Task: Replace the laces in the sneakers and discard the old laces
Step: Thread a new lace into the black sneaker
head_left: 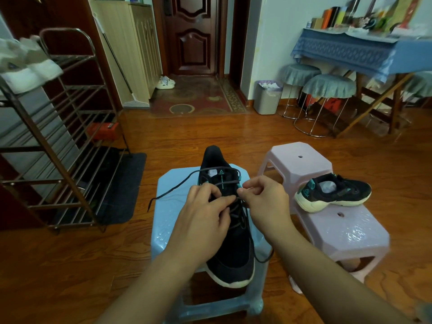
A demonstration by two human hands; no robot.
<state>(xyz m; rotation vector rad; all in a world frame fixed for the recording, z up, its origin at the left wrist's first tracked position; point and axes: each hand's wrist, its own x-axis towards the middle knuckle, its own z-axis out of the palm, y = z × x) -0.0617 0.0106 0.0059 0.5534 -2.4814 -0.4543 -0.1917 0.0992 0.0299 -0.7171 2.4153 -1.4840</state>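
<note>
A black sneaker [230,256] with a white sole lies on a light blue plastic stool [163,220], toe toward me. Its dark grey lace [173,188] is threaded partway, one loose end trailing left over the stool and another looping off the right side. My left hand [205,218] rests on the shoe's lacing with fingers curled at the lace. My right hand [264,199] pinches the lace near a teal eyelet loop on the right side. A second black sneaker [334,192], without a visible lace, sits on a pink stool [348,232] to the right.
Another pink stool [297,160] stands behind the second sneaker. A grey waste bin [267,98] is by the far wall. A metal shoe rack [67,127] stands at left with a dark mat [121,190] beside it. Covered round stools and a blue-clothed table are at right.
</note>
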